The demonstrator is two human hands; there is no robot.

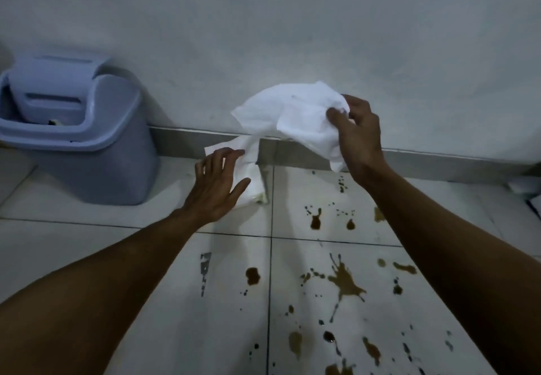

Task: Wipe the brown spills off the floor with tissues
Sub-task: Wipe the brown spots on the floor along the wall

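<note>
Item: white tissue (295,117), held raised before the wall (292,23), pinched at its upper right corner between thumb and fingers of the right hand (355,131); a lower portion trails down to the floor (87,234).
Left hand (218,187): fingers spread and straight, laid over a second white tissue piece (251,181) on the tiles; whether the two pieces are joined cannot be made out.
Brown spills (345,282): scattered over the tiles below and to the right of both hands.
Blue bin (96,152): stood against the wall, at left.
</note>
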